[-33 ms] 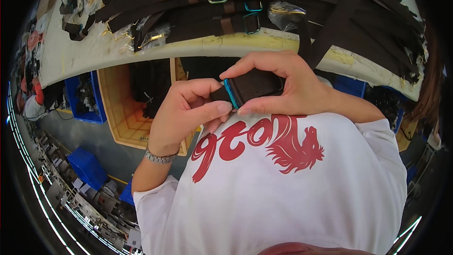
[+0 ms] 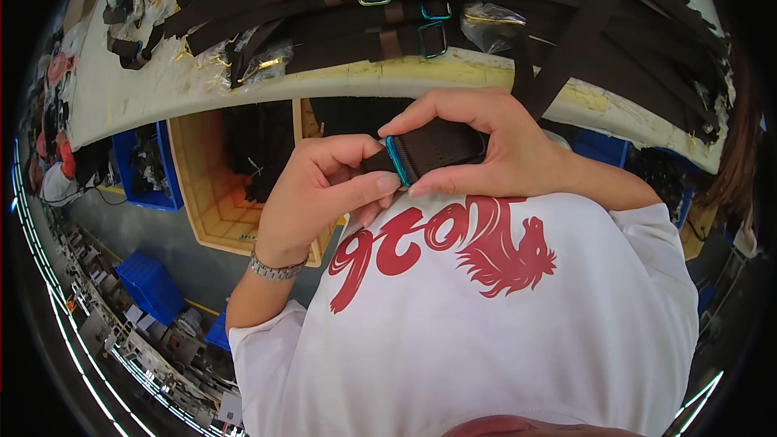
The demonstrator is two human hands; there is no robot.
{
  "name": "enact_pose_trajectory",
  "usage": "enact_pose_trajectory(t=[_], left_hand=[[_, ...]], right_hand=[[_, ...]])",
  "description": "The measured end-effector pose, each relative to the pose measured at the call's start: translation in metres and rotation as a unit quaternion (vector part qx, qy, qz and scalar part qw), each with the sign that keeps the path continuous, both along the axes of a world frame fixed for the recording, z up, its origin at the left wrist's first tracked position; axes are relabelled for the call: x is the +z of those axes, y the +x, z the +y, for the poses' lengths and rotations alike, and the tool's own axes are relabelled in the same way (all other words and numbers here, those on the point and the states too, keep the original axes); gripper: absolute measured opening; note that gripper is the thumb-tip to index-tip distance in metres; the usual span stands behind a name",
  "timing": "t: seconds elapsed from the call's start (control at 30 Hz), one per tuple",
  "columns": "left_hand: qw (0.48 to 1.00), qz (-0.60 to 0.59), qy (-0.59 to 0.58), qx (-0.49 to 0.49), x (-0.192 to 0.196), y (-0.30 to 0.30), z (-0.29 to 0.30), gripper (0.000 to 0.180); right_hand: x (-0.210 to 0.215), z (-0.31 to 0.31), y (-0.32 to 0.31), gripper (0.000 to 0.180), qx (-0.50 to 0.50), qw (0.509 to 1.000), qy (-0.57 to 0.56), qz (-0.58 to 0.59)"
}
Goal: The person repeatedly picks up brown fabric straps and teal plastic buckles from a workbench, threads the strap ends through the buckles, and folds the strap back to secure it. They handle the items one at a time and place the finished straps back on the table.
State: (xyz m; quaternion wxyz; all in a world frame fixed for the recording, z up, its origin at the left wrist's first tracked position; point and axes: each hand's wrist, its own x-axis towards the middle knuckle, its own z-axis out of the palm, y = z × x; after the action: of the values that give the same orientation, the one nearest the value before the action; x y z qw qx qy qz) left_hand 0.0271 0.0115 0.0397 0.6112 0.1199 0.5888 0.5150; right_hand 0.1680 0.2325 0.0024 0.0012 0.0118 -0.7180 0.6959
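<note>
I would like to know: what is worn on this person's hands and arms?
Both the left hand and right hand are without gloves. A silver-coloured metal link band circles the left wrist; whether it is a watch, I cannot tell. Both sleeves are short, white and plain.

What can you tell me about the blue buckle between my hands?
The buckle is a shiny blue-teal frame that looks like metal, seen nearly edge-on, its upper end leaning left. Dark ribbed webbing lies against it, showing on both sides. It sits between the left hand and right hand, with fingertips near its ends; exactly which touch it is unclear.
</note>
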Motion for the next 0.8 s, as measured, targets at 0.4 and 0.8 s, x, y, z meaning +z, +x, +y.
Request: enact_pose_trajectory(t=[0.4,0.8], left_hand=[[0.973,-0.206,0.08,0.064,-0.029,0.016,0.007,0.012],[0.987,0.155,0.019,-0.039,0.005,0.019,0.007,0.016]], right_hand=[[-0.01,0.005,0.008,0.048,0.008,0.995,-0.095,-0.029],[-0.015,0.007,0.011,0.047,0.039,0.994,-0.095,-0.047]])
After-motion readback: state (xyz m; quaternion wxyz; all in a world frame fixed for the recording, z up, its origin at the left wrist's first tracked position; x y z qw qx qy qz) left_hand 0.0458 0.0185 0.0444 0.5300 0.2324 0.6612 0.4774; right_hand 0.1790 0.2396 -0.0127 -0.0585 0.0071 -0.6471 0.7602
